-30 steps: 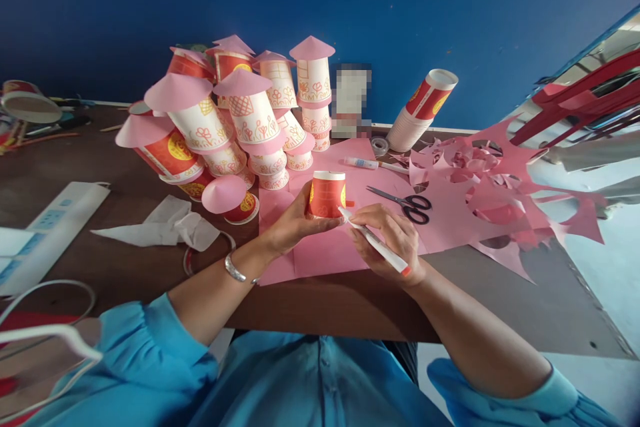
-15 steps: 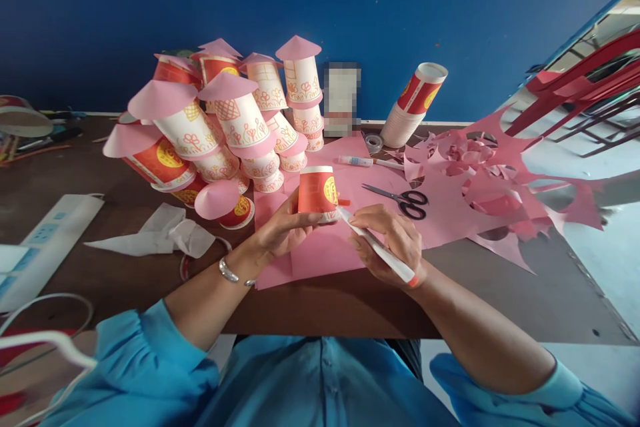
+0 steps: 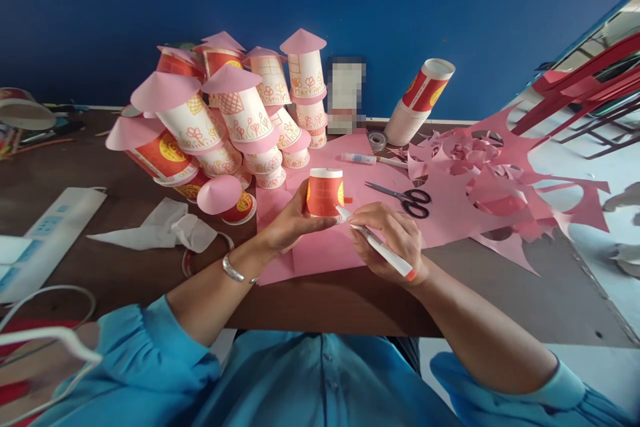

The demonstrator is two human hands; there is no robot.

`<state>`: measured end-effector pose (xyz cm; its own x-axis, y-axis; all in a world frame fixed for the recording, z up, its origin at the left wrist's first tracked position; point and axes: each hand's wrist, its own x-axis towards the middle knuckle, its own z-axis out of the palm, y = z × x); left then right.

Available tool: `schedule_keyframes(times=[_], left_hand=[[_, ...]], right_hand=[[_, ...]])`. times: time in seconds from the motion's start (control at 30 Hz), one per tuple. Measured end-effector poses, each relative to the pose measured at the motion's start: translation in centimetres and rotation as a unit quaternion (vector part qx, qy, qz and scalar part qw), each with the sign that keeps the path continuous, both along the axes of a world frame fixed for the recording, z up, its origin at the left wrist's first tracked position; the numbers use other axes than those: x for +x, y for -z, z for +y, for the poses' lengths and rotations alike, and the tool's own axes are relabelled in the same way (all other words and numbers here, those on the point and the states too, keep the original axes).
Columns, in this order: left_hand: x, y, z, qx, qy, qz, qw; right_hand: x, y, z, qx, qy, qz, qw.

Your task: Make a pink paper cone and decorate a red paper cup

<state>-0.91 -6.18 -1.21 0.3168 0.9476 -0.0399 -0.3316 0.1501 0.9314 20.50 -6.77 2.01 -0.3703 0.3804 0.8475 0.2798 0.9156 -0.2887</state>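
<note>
My left hand (image 3: 290,223) is closed around a red and yellow paper cup (image 3: 325,192), held upside down over a pink paper sheet (image 3: 325,250). My right hand (image 3: 393,237) grips a white marker pen (image 3: 380,248) with an orange end, its tip touching the cup's lower right side. A small orange cap (image 3: 348,200) lies just right of the cup. Both hands hover above the near middle of the brown table (image 3: 125,260).
Behind the hands stands a pile of decorated cups with pink cone tops (image 3: 225,120). Black scissors (image 3: 407,198), a glue tube (image 3: 363,159), a tape roll (image 3: 377,141) and a leaning cup stack (image 3: 420,103) lie right of it. Pink paper scraps (image 3: 490,180) cover the right; crumpled white paper (image 3: 165,227) lies left.
The cup tilted slightly in my left hand and came back upright. The pen tip stays at the cup's side. The view shifted a little.
</note>
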Motion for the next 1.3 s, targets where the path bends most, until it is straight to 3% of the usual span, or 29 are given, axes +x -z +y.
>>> schedule_keyframes(times=[0.53, 1.3], left_hand=[[0.18, 0.44, 0.16, 0.019, -0.006, 0.018, 1.0], [0.04, 0.29, 0.01, 0.011, 0.018, 0.029, 0.999]], right_hand=[[-0.05, 0.38, 0.1, 0.002, 0.036, -0.034, 0.999], [-0.25, 0.3, 0.16, 0.016, 0.025, -0.029, 0.999]])
